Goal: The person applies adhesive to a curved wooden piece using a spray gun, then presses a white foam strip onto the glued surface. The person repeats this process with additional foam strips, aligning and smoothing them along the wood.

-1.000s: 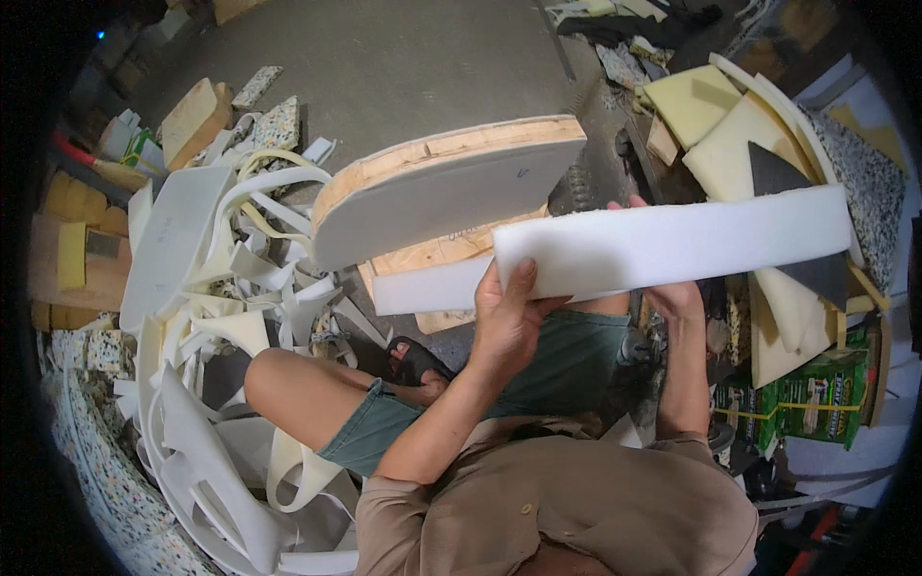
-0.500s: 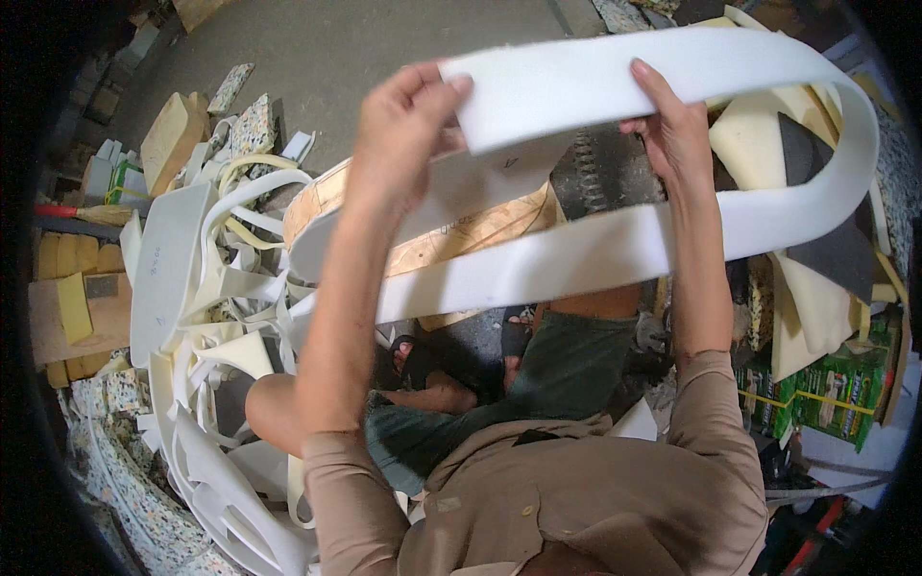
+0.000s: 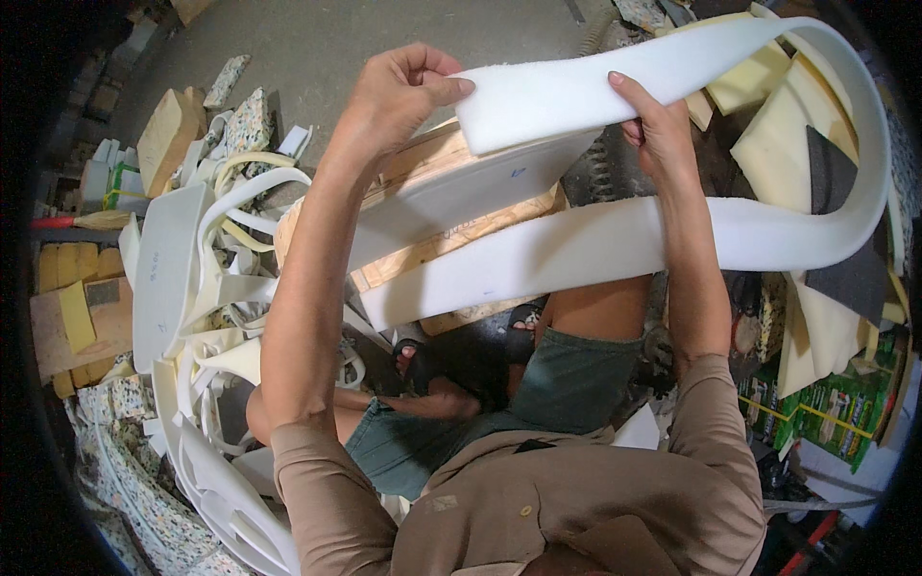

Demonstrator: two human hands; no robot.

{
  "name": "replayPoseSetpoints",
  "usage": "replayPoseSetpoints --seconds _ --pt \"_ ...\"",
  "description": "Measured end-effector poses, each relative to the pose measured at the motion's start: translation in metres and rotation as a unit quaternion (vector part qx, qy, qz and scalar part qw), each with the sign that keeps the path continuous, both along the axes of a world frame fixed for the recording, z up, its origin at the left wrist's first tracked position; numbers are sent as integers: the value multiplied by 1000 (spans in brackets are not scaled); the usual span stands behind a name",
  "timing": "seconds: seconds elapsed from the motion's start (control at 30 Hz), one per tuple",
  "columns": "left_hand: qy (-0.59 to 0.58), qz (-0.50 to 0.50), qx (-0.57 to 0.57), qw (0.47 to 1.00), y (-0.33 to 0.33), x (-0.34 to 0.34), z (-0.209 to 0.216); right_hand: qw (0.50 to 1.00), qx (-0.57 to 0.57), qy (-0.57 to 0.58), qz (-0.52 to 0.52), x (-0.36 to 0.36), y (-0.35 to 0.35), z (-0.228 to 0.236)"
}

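A long white foam strip (image 3: pixel 557 96) curves in a loop to the right and doubles back below my forearms. At the strip's upper left corner, my left hand (image 3: pixel 408 91) pinches the end between thumb and fingers. My right hand (image 3: pixel 656 120) grips the lower edge of the same upper length, thumb on its face and fingers behind. Beneath the strip stands a wooden frame (image 3: pixel 423 158) with a grey-white foam panel (image 3: pixel 461 197) on its side. The strip's other end hangs loose in front of the frame's lower edge.
White and cream foam offcuts (image 3: pixel 226 288) pile up on the left, beside a flat grey-white panel (image 3: pixel 168 274). Cream foam pieces (image 3: pixel 797 134) and green packages (image 3: pixel 845 413) lie on the right. A brush (image 3: pixel 101 221) with a red handle rests at far left.
The left hand has risen slightly and shifted left; the right hand has slid a little left. The strip's lower end has swung into view, and more of the wooden frame shows.
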State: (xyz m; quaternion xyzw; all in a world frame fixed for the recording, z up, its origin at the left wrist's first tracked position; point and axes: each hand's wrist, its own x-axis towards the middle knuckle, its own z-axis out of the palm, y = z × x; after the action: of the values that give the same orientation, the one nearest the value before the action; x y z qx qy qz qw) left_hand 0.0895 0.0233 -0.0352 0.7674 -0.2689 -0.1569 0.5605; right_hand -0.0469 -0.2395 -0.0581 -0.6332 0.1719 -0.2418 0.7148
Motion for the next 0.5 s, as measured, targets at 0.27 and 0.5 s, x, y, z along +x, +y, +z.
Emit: replayPoseSetpoints --seconds 0.27,0.5 --pt "-52 11 29 998 1 0 -10 1000 -4 10 -11 2 1 -3" --pt "-64 18 45 997 -1 -1 -10 1000 -12 5 -2 2 -2 -7"
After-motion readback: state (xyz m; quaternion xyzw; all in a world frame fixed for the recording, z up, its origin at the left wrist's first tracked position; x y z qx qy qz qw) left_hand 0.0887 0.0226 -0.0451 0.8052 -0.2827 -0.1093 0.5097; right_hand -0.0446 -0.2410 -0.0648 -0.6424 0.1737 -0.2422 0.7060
